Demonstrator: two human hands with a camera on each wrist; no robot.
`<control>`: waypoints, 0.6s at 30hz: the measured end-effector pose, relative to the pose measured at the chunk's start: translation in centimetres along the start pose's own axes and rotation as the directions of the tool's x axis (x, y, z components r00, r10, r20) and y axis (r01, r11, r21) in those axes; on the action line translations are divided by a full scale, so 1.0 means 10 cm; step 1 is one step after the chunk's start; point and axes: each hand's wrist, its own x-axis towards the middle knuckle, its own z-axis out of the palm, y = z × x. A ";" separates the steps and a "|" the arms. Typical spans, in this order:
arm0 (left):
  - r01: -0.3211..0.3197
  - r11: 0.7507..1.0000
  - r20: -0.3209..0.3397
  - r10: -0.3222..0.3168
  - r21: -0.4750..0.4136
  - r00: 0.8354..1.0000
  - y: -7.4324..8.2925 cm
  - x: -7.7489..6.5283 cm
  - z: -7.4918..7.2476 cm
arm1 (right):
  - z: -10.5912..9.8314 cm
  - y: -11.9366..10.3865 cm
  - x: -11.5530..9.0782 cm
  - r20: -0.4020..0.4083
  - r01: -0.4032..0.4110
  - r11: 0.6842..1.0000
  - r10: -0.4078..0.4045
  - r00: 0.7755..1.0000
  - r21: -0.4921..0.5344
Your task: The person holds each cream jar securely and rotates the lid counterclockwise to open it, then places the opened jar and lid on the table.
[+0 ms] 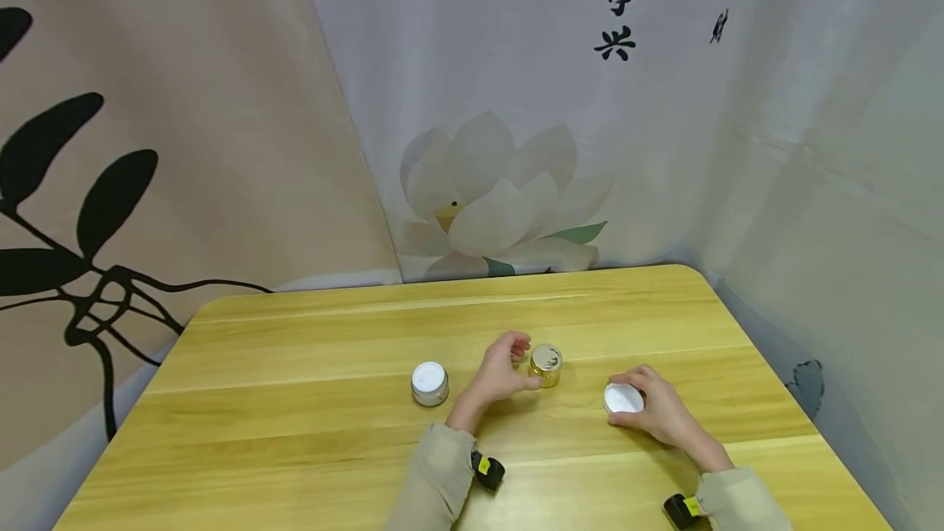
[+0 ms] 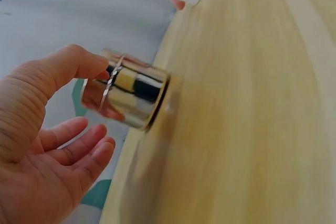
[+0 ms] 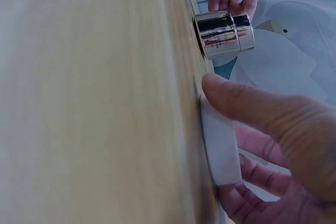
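Observation:
A small shiny gold jar (image 1: 546, 365) with a gold lid stands upright on the table. My left hand (image 1: 503, 369) is beside it, thumb tip right at the lid's edge in the left wrist view and the other fingers spread apart from the jar (image 2: 134, 90). Off to the right, my right hand (image 1: 660, 408) holds a low white round lid (image 1: 623, 398) between thumb and fingers, close over the tabletop. In the right wrist view this lid (image 3: 220, 142) is seen from its side, fingers curved around its edge.
A small jar with a white top (image 1: 430, 383) stands left of my left hand. The wooden table (image 1: 295, 433) has rounded far corners, and a printed curtain (image 1: 516, 64) hangs behind it. Black wrist cameras sit on both sleeves.

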 end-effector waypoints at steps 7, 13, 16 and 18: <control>0.019 1.000 0.002 -0.019 0.002 1.000 -0.03 0.03 0.12 | 0.01 0.01 0.01 -0.004 0.004 1.000 -0.004 1.000 0.006; 0.040 0.999 -0.003 -0.040 0.015 0.999 -0.06 0.05 0.17 | 0.02 0.02 0.01 0.000 -0.002 1.000 0.002 1.000 0.003; 0.047 0.998 -0.007 -0.047 0.034 0.999 -0.06 0.06 0.18 | 0.02 0.02 0.01 0.000 -0.008 1.000 0.008 1.000 0.004; 0.055 0.997 -0.003 -0.055 0.046 0.998 -0.06 0.07 0.19 | 0.02 0.02 0.00 0.000 -0.011 1.000 0.011 1.000 0.003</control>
